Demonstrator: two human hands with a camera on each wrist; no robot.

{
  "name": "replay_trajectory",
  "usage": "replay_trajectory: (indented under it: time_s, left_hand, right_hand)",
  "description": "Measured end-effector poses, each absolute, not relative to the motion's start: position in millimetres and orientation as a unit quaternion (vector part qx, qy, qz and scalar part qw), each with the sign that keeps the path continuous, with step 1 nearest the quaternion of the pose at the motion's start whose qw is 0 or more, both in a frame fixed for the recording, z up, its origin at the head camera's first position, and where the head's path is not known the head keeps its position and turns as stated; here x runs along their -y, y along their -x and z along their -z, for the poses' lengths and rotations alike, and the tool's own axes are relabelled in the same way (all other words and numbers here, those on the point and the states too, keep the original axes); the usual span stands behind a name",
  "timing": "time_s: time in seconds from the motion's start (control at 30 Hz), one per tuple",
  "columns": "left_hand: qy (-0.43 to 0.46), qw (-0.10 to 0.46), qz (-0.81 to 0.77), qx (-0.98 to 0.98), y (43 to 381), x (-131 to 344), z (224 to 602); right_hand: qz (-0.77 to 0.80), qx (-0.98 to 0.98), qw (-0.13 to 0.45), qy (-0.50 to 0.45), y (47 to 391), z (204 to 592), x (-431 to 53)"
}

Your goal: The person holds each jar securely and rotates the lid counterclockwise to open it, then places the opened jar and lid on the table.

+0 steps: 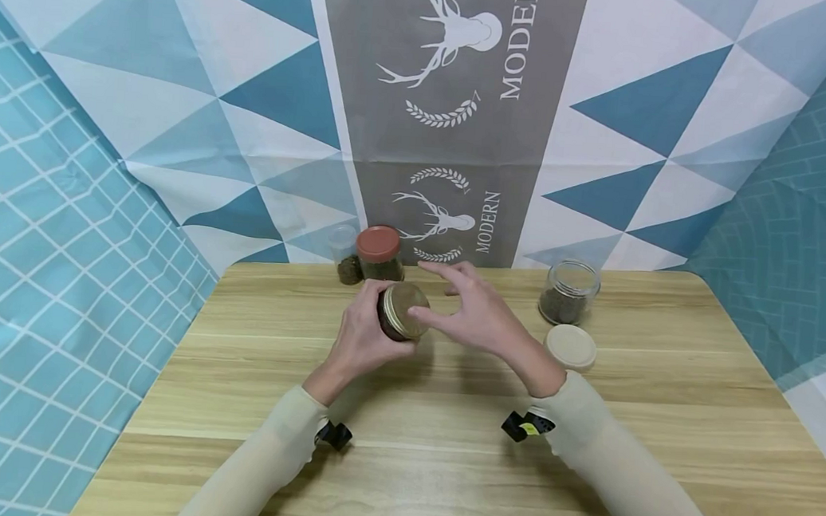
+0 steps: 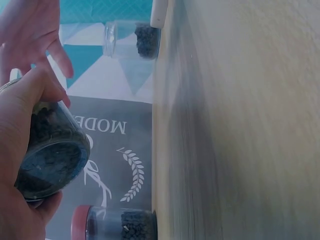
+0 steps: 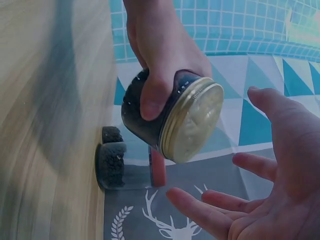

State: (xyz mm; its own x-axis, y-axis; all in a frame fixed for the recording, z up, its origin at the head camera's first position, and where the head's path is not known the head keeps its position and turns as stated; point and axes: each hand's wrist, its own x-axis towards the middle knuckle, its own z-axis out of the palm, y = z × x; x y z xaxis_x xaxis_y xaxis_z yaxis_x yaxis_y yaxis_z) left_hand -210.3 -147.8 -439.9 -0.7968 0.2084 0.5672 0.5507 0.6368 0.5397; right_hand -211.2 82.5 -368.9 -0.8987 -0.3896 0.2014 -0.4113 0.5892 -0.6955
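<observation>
My left hand [image 1: 366, 331] grips a glass jar [image 3: 145, 112] of dark contents by its side, holding it tilted above the table. The jar's gold screw lid [image 1: 408, 310] is on and faces my right hand. Spread fingers and thumb mark my right hand [image 1: 472, 310], which hovers beside that lid and holds nothing. From the left wrist view, the jar's round glass bottom [image 2: 55, 167] shows toward the camera, with the left fingers wrapped around its wall. Just behind the held jar stands a red-lidded jar [image 1: 379, 256], partly full of dark bits.
A small clear container [image 1: 348, 265] stands left of the red-lidded jar. At the back right is an uncovered glass jar [image 1: 567, 294] with dark contents, and a cream lid [image 1: 570, 347] lies before it. Patterned cloth [image 1: 620, 121] hangs behind the wooden table [image 1: 441, 468].
</observation>
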Motion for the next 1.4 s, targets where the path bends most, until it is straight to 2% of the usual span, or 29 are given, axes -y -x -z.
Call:
replay_trajectory:
  time_s: [0.7, 1.4]
  left_hand:
    - [0.258, 0.294, 0.323, 0.862, 208, 135, 439]
    - [0.266, 0.277, 0.325, 0.864, 202, 127, 437]
  right_hand:
    - [-0.408, 0.877, 0.006, -0.253, 203, 375, -80]
    - [-0.408, 0.875, 0.012, -0.260, 199, 379, -80]
